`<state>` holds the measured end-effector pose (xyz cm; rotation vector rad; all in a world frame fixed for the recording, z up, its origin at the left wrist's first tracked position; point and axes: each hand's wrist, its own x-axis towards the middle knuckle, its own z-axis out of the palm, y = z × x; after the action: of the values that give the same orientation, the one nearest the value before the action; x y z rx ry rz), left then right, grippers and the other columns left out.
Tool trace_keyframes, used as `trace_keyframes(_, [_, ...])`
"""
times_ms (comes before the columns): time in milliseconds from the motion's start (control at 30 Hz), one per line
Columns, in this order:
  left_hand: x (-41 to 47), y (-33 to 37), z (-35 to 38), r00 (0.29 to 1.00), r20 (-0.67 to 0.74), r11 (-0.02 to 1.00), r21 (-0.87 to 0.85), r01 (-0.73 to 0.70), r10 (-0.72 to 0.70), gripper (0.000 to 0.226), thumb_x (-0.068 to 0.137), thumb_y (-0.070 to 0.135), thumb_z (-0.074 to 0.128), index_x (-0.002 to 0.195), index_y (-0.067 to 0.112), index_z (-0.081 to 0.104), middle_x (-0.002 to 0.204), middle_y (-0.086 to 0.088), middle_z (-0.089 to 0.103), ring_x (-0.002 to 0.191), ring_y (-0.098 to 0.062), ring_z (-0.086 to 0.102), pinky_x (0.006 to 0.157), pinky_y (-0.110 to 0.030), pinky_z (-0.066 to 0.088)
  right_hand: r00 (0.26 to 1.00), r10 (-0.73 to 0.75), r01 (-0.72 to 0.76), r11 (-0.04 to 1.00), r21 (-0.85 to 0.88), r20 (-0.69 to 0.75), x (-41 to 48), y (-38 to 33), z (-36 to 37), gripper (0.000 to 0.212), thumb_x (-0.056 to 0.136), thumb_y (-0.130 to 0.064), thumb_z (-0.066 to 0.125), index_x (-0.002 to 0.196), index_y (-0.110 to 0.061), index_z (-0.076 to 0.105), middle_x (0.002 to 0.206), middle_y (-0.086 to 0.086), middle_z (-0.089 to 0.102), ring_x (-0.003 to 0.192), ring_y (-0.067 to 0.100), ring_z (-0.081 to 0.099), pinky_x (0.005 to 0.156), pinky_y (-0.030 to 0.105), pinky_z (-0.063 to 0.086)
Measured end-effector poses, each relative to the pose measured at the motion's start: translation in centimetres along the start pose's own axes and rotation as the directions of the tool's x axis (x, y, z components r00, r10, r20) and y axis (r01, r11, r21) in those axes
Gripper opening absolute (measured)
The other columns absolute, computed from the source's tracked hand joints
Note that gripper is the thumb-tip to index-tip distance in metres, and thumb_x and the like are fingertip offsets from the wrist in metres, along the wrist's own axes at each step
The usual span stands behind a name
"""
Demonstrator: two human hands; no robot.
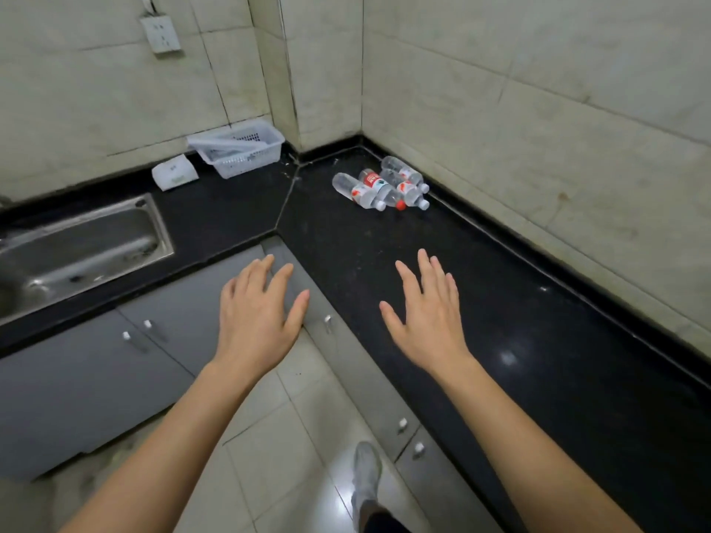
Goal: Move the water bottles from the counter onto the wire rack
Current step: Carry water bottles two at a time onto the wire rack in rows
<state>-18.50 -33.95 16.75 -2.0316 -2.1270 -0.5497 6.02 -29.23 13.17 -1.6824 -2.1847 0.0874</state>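
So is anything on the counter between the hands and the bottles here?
Nothing visible. Bare black counter lies between the open right hand and the lying water bottles. The left hand hovers over the cabinet fronts. The wire rack is out of view.

This is a kitchen, probably in a home. A black stone counter (500, 302) runs along two tiled walls (538, 90) and turns at the corner. A steel sink (82, 244) is set into the counter on the left, with grey cabinets (96, 363) below. A white plastic basket (246, 155) stands near the corner, and a socket (161, 34) is on the wall.
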Motion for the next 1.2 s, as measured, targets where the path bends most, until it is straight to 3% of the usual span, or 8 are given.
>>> trace_keyframes(133, [9.1,-1.2,3.9,0.998,-0.016,0.998,0.017,-0.067,0.068,0.055,0.096,0.049,0.045,0.133,0.013,0.061,0.142,-0.017,0.054,0.132,-0.036,0.049,0.105,-0.052,0.039,0.999,0.041,-0.04,0.998,0.04,-0.027,8.5,1.6,3.3,0.067,0.098,-0.043,0.056,0.155,-0.014,0.034,0.166,0.02,0.018,0.155,0.035,0.014,0.124,0.053,0.016])
trace_keyframes(300, [21.3,-0.8,7.7,0.987,0.067,0.988,0.038,-0.151,0.148,0.051,0.095,0.044,0.057,0.135,0.012,0.06,0.144,-0.019,0.053,0.133,-0.036,0.05,0.104,-0.053,0.04,0.986,0.164,-0.165,0.981,0.099,0.02,19.0,4.3,5.2,0.068,0.098,-0.041,0.056,0.155,-0.013,0.033,0.165,0.02,0.022,0.154,0.035,0.017,0.124,0.052,0.02])
trace_keyframes(667, [39.4,-2.7,18.2,0.913,0.293,0.956,-0.012,-0.294,0.285,0.058,0.092,0.044,0.062,0.142,0.014,0.054,0.151,-0.016,0.046,0.14,-0.034,0.042,0.107,-0.053,0.039,0.869,0.397,-0.438,0.895,0.086,0.296,33.2,9.0,10.8,0.069,0.099,-0.044,0.055,0.156,-0.016,0.029,0.162,0.015,0.028,0.151,0.029,0.025,0.117,0.044,0.033])
trace_keyframes(867, [48.5,-3.9,27.2,0.778,0.439,0.887,-0.116,-0.448,0.45,0.056,0.089,0.042,0.065,0.138,0.015,0.055,0.142,-0.015,0.053,0.131,-0.034,0.05,0.102,-0.052,0.043,0.719,0.598,-0.641,0.768,0.007,0.354,37.1,10.6,14.8,0.069,0.098,-0.044,0.055,0.156,-0.015,0.031,0.158,0.012,0.035,0.145,0.03,0.034,0.112,0.043,0.04])
trace_keyframes(1033, [55.6,-4.7,34.3,0.607,0.492,0.764,-0.223,-0.605,0.624,0.055,0.091,0.041,0.06,0.138,0.014,0.053,0.147,-0.014,0.049,0.137,-0.032,0.045,0.112,-0.054,0.035,0.561,0.719,-0.791,0.612,0.009,0.411,42.0,10.5,18.6,0.067,0.096,-0.042,0.059,0.153,-0.016,0.034,0.152,0.013,0.041,0.138,0.033,0.044,0.109,0.041,0.043])
trace_keyframes(1200, [59.7,-6.7,40.7,0.393,0.612,0.648,-0.267,-0.714,0.686,0.077,0.095,0.053,0.051,0.157,0.017,0.023,0.166,-0.012,0.017,0.154,-0.03,0.014,0.12,-0.058,0.013,0.472,0.773,-0.877,0.459,0.14,0.424,47.7,10.4,23.1,0.051,0.103,-0.032,0.05,0.149,-0.015,0.038,0.15,0.016,0.038,0.133,0.036,0.049,0.11,0.043,0.042])
